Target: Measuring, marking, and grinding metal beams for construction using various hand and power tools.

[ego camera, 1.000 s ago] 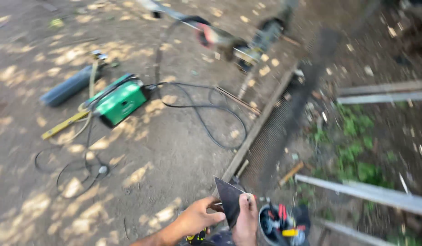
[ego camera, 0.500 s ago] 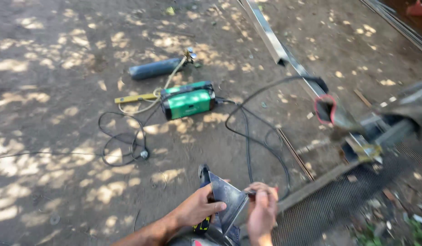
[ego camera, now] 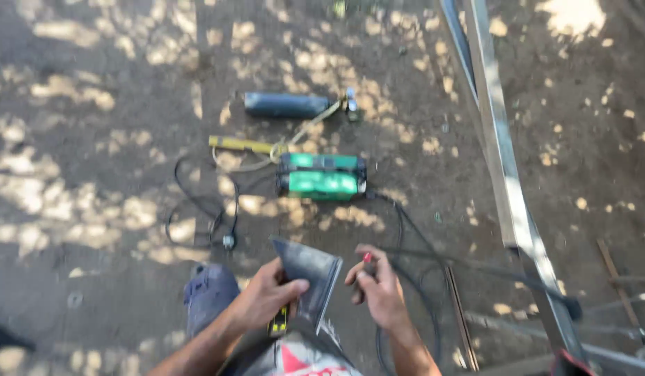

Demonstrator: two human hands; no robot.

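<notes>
Left hand (ego camera: pixel 267 299) clamped on dark grey metal plate (ego camera: pixel 310 277); right hand (ego camera: pixel 378 285), just right of plate, pinches red-tipped thin rod (ego camera: pixel 366 259).

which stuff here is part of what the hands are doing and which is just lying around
In hand:
- left hand holds a dark metal plate
- right hand grips a thin red-tipped tool

Lying about:
- green machine with black cables
- dark cylinder
- yellow level
- metal rail

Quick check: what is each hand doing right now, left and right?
Left hand: closed on a dark metal plate.
Right hand: fingers closed around a thin rod with a red tip.
</notes>
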